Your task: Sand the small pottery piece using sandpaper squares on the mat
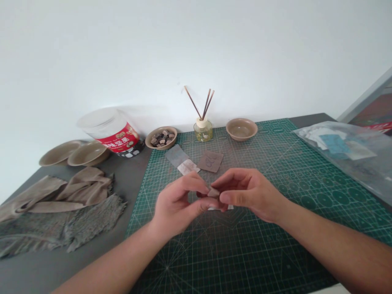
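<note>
Head view shows a person's two hands meeting above a green cutting mat (pixel 196 253), near its middle. Left hand (pixel 177 200) and right hand (pixel 251 194) both pinch one small grey-brown piece (pixel 213 192) between curled fingertips, the gap narrow; the fingers partly hide it. White material (pixel 230 207) shows just below them, too covered to identify. Beyond the hands lie a brown square (pixel 211 161) with a dark scribbled mark and, just beside it, a grey strip (pixel 177 155) with a whitish end. Near the wall stand a bowl (pixel 163 147) of small stone-like chunks, a reed diffuser (pixel 203 130) with three sticks and a tan dish (pixel 241 130). Left on the grey tabletop (pixel 128 175) are a red-labelled tub (pixel 119 136), two shallow bowls (pixel 88 154) and crumpled cloth (pixel 85 185). A clear plastic bag (pixel 361 157) lies at right.
</note>
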`<state>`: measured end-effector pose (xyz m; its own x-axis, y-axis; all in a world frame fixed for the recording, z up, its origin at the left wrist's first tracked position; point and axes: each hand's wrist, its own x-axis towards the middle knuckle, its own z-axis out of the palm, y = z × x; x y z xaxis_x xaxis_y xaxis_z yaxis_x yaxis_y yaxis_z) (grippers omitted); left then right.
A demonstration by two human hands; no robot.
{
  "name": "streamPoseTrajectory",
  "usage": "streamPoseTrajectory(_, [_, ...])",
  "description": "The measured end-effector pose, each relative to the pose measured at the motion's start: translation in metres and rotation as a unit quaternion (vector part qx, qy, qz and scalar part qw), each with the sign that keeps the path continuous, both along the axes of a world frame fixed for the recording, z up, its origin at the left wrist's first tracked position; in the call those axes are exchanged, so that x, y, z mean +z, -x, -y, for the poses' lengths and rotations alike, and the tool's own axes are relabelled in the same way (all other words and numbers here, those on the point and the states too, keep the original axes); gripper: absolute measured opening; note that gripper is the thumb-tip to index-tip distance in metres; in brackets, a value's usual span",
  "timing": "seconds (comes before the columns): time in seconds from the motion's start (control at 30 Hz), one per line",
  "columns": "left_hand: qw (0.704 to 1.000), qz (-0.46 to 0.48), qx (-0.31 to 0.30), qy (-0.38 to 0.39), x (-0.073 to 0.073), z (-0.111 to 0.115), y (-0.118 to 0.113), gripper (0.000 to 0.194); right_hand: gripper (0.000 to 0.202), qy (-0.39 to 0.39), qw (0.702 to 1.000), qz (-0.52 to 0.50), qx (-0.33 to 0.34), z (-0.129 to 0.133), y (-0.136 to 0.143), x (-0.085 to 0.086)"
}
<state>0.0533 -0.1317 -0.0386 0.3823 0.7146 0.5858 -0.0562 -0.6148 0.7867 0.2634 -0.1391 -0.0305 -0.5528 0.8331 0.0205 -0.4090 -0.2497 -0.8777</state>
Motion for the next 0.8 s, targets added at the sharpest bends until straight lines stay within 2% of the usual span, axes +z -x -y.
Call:
streamPoseTrajectory(0.3, [0.999,-0.05,0.008,0.019,0.003,0.0,0.004,0.016,0.013,0.069,0.993,-0.049,0.087,-0.002,-0.002,-0.002])
streamPoseTrajectory(0.43, [0.996,-0.076,0.046,0.03,0.001,-0.003,0.01,0.018,0.013,0.072,0.988,-0.075,0.115,-0.001,-0.005,0.001])
streamPoseTrajectory(0.5, [0.991,-0.117,0.052,0.05,0.002,-0.007,0.011,0.016,0.014,0.068,0.987,-0.08,0.125,0.001,-0.006,0.003])
streamPoseTrajectory(0.6, [0.973,-0.223,0.027,0.061,0.007,-0.013,0.008,0.012,0.013,0.066,0.986,-0.082,0.127,0.002,-0.007,0.005])
streamPoseTrajectory(0.7, [0.946,-0.323,-0.01,0.033,0.008,-0.016,0.003,0.008,0.01,0.065,0.987,-0.085,0.12,0.001,-0.009,0.006])
streamPoseTrajectory(0.8, [0.925,-0.379,-0.029,-0.004,0.005,-0.018,-0.002,0.005,0.012,0.067,0.986,-0.094,0.12,0.0,-0.011,0.007])
